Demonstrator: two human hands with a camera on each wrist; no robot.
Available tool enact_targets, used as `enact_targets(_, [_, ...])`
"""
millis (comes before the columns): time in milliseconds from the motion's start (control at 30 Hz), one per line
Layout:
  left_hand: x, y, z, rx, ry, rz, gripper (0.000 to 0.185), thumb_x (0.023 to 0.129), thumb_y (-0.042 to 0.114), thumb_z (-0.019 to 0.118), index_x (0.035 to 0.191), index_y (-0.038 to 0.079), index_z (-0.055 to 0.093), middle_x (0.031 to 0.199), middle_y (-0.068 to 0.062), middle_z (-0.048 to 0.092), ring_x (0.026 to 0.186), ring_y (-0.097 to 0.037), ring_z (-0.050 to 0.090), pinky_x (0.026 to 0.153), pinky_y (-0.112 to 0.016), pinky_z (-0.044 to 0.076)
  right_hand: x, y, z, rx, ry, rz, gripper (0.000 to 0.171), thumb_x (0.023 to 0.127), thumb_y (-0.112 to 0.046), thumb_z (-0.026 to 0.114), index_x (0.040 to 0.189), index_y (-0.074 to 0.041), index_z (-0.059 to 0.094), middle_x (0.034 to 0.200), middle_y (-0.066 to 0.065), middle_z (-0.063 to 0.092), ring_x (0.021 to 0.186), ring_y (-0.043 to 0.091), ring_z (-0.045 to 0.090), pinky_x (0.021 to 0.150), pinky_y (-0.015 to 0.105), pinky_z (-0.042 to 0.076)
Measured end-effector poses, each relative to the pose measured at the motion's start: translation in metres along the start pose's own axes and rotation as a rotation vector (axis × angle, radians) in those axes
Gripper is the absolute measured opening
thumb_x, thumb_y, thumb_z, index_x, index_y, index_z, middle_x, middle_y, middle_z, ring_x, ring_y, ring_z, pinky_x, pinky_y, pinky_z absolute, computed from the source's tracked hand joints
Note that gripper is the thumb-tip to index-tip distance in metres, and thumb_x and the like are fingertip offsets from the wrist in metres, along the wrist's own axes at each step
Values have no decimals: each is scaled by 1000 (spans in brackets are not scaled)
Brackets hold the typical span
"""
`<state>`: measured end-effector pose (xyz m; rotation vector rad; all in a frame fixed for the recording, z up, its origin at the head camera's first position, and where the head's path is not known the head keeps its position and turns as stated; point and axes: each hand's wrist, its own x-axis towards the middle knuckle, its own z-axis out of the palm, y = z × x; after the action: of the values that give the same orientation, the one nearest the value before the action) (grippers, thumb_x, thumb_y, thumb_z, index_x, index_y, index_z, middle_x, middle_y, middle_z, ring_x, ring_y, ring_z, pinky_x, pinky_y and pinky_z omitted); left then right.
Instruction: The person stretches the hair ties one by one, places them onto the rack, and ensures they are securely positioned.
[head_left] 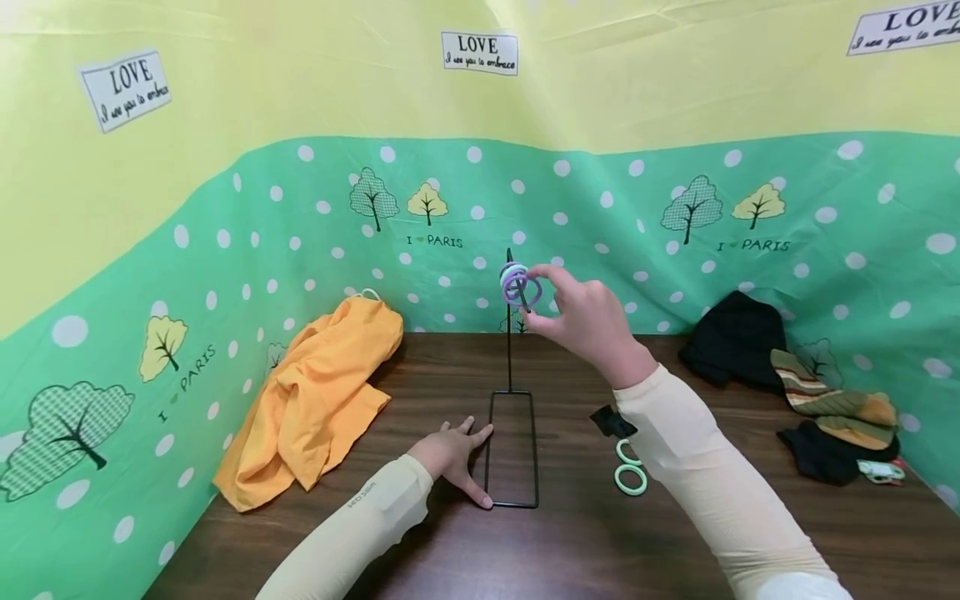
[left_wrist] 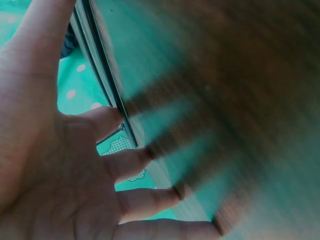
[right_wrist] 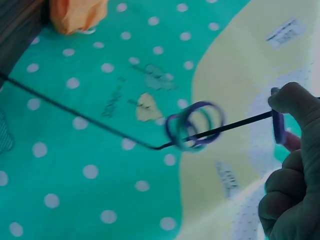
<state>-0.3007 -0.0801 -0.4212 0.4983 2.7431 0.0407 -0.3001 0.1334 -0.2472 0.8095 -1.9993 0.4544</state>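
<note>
While the purple rings hang high on the thin black stand in the middle of the desk, the right hand pinches one more purple ring at the top of the rod. The left hand lies flat, fingers straight, pressing on the stand's wire base. Two green rings lie on the desk just beside the right sleeve, with a small black thing next to them. An orange cloth sits at the left. Dark clothes are piled at the right.
</note>
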Motion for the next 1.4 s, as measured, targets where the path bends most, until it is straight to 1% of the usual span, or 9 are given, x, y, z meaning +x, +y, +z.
enact_targets(133, [0, 2, 0, -5, -5, 7, 118, 51, 70, 75, 148, 36, 18, 156, -4, 15, 137, -44, 20, 99, -57, 36, -5, 8, 6, 3, -87, 132, 59, 72, -21, 77, 124, -7, 54, 44, -4, 29, 38, 7, 23, 38, 22, 20])
enact_targets(267, [0, 2, 0, -13, -5, 8, 118, 50, 70, 75, 148, 36, 17, 156, -3, 14, 137, -45, 20, 99, -57, 36, -16, 13, 5, 101, -147, 271, 61, 75, -26, 76, 129, -11, 52, 45, -6, 22, 38, 9, 18, 38, 23, 18])
enact_targets(367, [0, 1, -1, -13, -4, 7, 118, 50, 69, 76, 148, 36, 17, 156, -4, 14, 137, -45, 19, 100, -57, 36, -23, 15, 2, 165, -156, 336, 63, 75, -27, 76, 131, -13, 51, 45, -7, 22, 36, 9, 19, 37, 24, 20])
enact_targets(567, [2, -1, -2, -8, -8, 4, 118, 51, 70, 75, 148, 35, 16, 156, -5, 14, 137, -45, 20, 100, -57, 36, -40, 20, -8, 184, -130, 397, 61, 73, -27, 78, 128, -12, 54, 45, -7, 22, 37, 7, 19, 39, 25, 22])
enact_targets(800, [0, -2, -2, -10, -10, 7, 118, 51, 69, 76, 148, 34, 18, 156, -7, 16, 137, -46, 21, 99, -57, 36, -68, 28, -16, 211, -119, 509, 57, 73, -23, 79, 123, -8, 57, 46, -6, 22, 37, 7, 19, 40, 26, 25])
enact_targets(900, [1, -1, -1, -9, -12, 10, 118, 51, 69, 75, 148, 34, 17, 156, -7, 15, 137, -46, 20, 100, -57, 35, -82, 33, -17, 211, -143, 552, 54, 75, -25, 77, 122, -8, 58, 46, -6, 22, 37, 7, 20, 41, 27, 27])
enact_targets(1100, [4, -1, 0, 2, -21, 3, 118, 51, 69, 75, 148, 35, 16, 156, -6, 15, 137, -45, 20, 99, -57, 36, -112, 46, -15, 188, -224, 625, 49, 79, -28, 74, 121, -8, 58, 46, -8, 22, 37, 6, 20, 40, 26, 28])
enact_targets(1300, [4, -1, -1, 15, -25, 10, 119, 52, 70, 74, 148, 35, 15, 156, -7, 14, 137, -45, 20, 101, -56, 35, -133, 54, -12, 163, -279, 674, 46, 78, -23, 75, 117, -5, 60, 46, -8, 24, 38, 5, 21, 40, 24, 27])
enact_targets(1400, [4, -1, -1, 20, -25, 17, 119, 52, 70, 74, 148, 34, 15, 156, -8, 14, 137, -45, 21, 102, -55, 34, -143, 59, -11, 150, -331, 702, 45, 78, -23, 74, 117, -4, 61, 46, -8, 25, 38, 5, 21, 39, 24, 27])
